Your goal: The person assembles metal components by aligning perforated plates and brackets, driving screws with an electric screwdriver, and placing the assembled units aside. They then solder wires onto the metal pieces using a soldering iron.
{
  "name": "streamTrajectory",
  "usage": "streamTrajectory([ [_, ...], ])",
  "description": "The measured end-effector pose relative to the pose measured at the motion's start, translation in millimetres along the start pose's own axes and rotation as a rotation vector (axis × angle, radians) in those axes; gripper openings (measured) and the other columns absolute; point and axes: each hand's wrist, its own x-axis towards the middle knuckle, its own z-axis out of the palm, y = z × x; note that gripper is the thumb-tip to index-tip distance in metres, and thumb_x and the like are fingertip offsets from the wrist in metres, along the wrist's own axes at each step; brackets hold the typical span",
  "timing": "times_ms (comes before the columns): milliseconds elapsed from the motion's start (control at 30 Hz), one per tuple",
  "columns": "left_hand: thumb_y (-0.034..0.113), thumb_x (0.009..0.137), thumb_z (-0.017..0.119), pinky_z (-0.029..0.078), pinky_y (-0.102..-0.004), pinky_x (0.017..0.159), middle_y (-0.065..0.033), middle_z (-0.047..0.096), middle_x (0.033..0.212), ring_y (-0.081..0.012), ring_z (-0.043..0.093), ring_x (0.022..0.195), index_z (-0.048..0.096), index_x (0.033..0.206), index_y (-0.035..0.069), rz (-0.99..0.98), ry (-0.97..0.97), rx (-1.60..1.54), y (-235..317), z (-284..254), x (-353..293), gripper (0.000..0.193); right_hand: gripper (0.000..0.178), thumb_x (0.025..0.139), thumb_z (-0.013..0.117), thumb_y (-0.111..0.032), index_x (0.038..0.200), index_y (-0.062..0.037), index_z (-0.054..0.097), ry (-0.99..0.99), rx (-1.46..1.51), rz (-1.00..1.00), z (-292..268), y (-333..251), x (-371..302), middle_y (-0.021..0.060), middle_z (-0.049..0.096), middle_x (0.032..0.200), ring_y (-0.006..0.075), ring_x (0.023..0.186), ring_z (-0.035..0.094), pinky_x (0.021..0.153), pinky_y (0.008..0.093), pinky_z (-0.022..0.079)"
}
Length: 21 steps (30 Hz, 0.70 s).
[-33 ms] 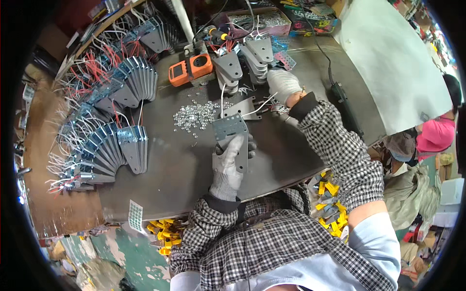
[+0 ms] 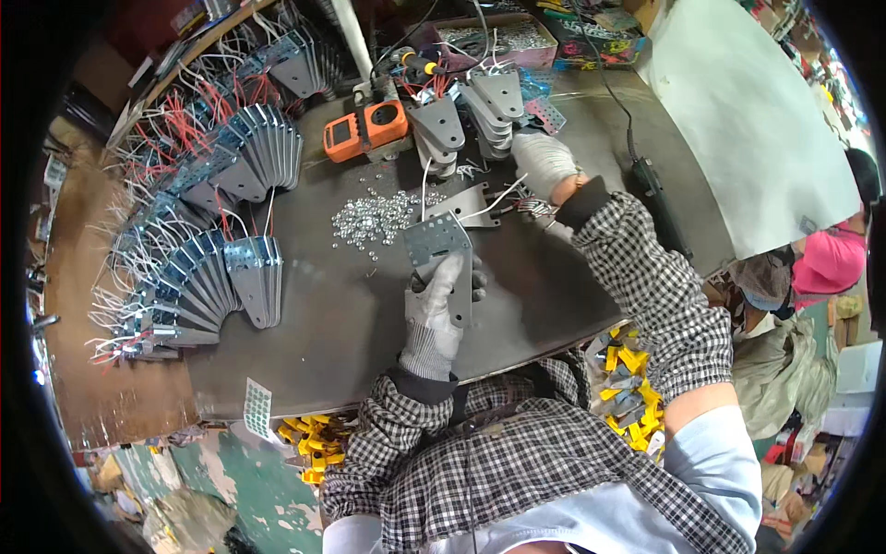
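Perforated gray metal bracket [image 2: 437, 240] was clasped over the dark tabletop [image 2: 337, 314] by the gloved left hand [image 2: 432, 309], fingers curled round its edge. Beyond, the gloved right hand [image 2: 544, 166] was just beside stacked brackets [image 2: 498, 95]; its finger opening and hold could not be told.

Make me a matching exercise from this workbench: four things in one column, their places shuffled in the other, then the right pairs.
Things
1. Grey perforated metal bracket
2. Orange rectangular device
3. Small shiny round pieces
4. Large pale flat sheet

Places
A. Scattered loose on the dark smooth tabletop
B. Along the tabletop's right side
C. Near the lower end of the upright white pole
D. In the grey-gloved left hand

Pairs: 1-D, 2-C, 3-A, 4-B
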Motion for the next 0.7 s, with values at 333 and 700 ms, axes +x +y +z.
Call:
streamTrajectory([
  [333,0.034,0.097,0.057,0.056,-0.0302,0.069,-0.0089,0.067,0.102,-0.0172,0.067,0.083,0.058,0.119,0.001,0.067,0.097,0.035,-11.4,1.3,10.5,0.04,0.017,0.08,0.064,0.0,0.097,0.0004,0.069,0.177,1.079,0.014,-61.1,-82.8,-102.3,0.0101,0.068,0.086,0.0157,0.079,0.063,0.072,0.0281,0.05],
  [700,0.034,0.1,0.05,0.053,-0.0267,0.071,-0.0048,0.066,0.102,-0.0114,0.063,0.085,0.06,0.117,0.003,0.079,0.056,0.101,-11.6,-5.1,4.1,0.037,0.025,0.08,0.065,-0.003,0.105,-0.0032,0.064,0.284,0.456,-0.336,-39.0,-89.4,-115.9,0.0114,0.063,0.094,0.0307,0.085,0.063,0.072,0.0359,0.051],
])
